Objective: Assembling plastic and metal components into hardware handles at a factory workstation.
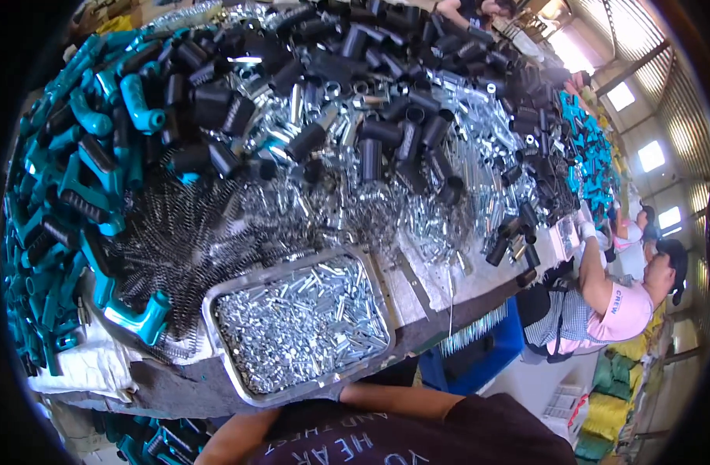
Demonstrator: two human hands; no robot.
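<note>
A metal tray [382, 310] full of small shiny pins and tiny metal bits lies at the table's near edge, right in front of my body. My right forearm reaches leftward below the tray's near rim; only a pale sliver of my right hand [331, 393] shows there, and its fingers are hidden. My left forearm comes in at the lower edge, but the hand at its end is out of sight below the tray. A heap of dark coil springs [177, 232] lies beside the tray, and one teal pistol-shaped handle [144, 318] rests close to its left side.
Teal handles [91, 178] pile up at left, black sleeves [370, 147] and shiny metal parts [440, 225] across the middle. A blue crate [479, 360] stands right of me, with thin rods at its rim. A co-worker in pink [622, 310] sits further right, near sacks [606, 418].
</note>
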